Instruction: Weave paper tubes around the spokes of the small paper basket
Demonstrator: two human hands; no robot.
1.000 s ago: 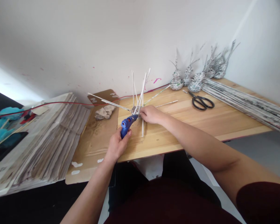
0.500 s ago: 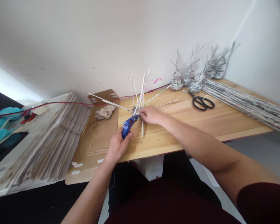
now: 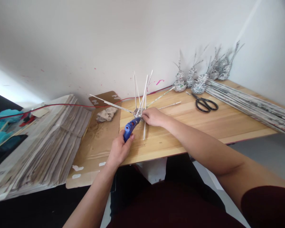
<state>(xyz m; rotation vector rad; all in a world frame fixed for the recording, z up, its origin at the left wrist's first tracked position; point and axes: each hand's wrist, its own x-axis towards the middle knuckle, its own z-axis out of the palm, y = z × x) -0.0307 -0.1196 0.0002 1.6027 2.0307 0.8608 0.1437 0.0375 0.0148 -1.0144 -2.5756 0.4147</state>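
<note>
My left hand (image 3: 120, 146) is wrapped round the handle of a blue glue gun (image 3: 130, 129). Its nozzle points up and right, against or very near the near side of a small woven base of rolled newspaper (image 3: 138, 112). Several white paper sticks (image 3: 145, 90) rise from this base or spread out over the board. On the base's right edge, my right hand (image 3: 154, 116) is closed, with fingertips pinching at the weave. Exactly what lies between those fingertips is hidden. One paper stick (image 3: 144, 131) extends toward me from under the hands.
Black scissors (image 3: 206, 104) lie to the right on the wooden board (image 3: 171, 139). Behind them stand several woven newspaper gourd shapes (image 3: 180, 83), beside a bundle of long paper rolls (image 3: 247, 103). At left are a crumpled cloth (image 3: 106, 114), cardboard (image 3: 97, 148), stacked paper (image 3: 54, 145) and a red cord (image 3: 68, 104).
Over the last second, the glue gun has shifted very slightly, with its nozzle staying at the base. My right hand keeps its place.
</note>
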